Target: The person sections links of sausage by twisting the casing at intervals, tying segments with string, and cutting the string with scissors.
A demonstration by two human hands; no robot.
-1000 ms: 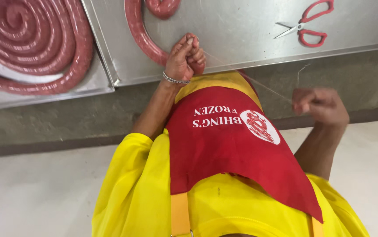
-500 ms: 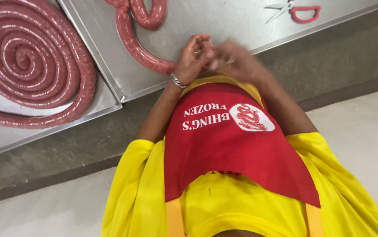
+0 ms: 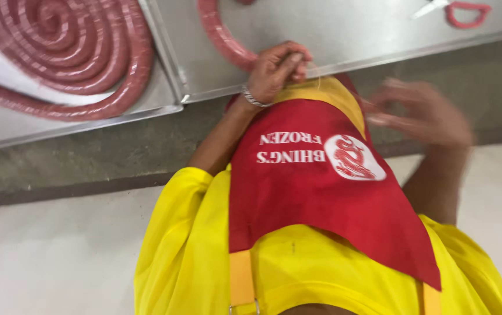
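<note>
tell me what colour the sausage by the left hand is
Reddish pink, seen in the head view: the sausage lies on the metal table beside the left hand.

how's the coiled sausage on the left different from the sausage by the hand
The coiled sausage is wound into a flat spiral on the left metal tray; the sausage length runs as one curved strand on the right tray. No hand touches the coil, while the left hand pinches the strand's end at the tray edge. Both are reddish-pink, of similar thickness.
</note>
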